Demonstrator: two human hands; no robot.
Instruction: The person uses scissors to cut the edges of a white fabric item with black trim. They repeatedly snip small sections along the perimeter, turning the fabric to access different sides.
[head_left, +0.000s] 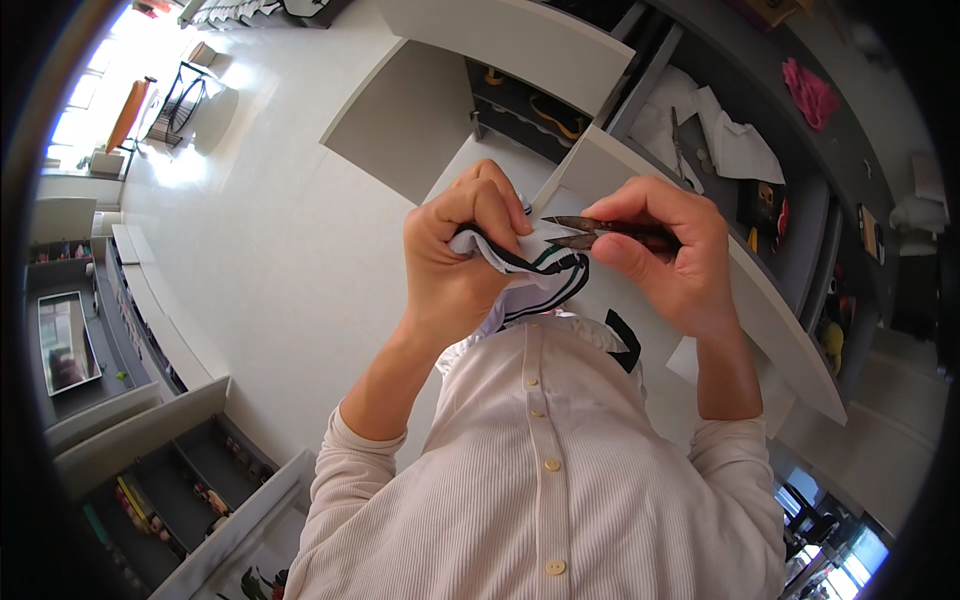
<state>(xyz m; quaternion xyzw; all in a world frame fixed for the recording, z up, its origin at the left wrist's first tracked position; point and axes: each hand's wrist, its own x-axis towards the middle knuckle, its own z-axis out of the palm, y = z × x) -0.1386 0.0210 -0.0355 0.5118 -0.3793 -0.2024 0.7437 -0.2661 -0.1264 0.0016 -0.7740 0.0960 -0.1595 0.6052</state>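
A pair of thread snips (600, 231) lies in my right hand (671, 255), its two dark, pointed blades apart and aimed left. My left hand (465, 247) pinches a white fabric garment (551, 247) with black and green striped trim, bunched between thumb and fingers. The blade tips are beside the striped edge, close to my left fingertips. I cannot tell whether they touch the cloth. The lower part of the garment hangs in front of my waist, and a black band (624, 341) shows there on white cloth.
To the right, an open drawer (780, 217) holds white cloth pieces (739, 142); pink cloth (810, 94) lies on the grey top beyond. A cabinet door (412, 112) stands open ahead. Another open drawer (187, 487) with small items is at lower left. Pale floor (300, 210) extends left.
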